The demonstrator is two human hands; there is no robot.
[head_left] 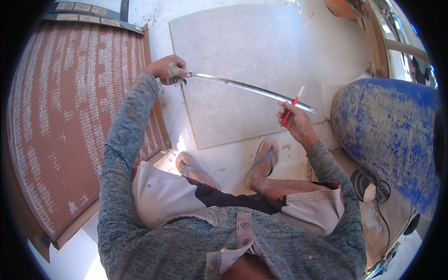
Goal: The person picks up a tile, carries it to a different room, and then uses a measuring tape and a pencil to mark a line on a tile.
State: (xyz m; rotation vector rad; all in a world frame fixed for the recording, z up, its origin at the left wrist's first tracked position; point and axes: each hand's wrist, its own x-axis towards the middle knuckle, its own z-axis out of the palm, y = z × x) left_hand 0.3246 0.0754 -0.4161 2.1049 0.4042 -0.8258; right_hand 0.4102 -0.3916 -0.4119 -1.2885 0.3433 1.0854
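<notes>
My left hand (169, 67) is closed round the case of a tape measure (170, 81), above the left edge of a large light-grey tile (233, 42). The tape's metal blade (247, 87) is drawn out to the right and bows slightly over the tile. My right hand (301, 126) is at the blade's free end, its fingertips just under it. Between those fingers is a slim red pen (290, 111) with a pale upper end, crossing the blade. Whether the right fingers also pinch the blade is hard to make out.
A reddish-brown panel (60, 121) with whitish ridged streaks stands at the left. A blue barrel (387, 135), smeared with dried grey matter, lies at the right. Near it are a black cable (386, 224) and cardboard (380, 252). My sandalled feet (263, 156) stand before the tile.
</notes>
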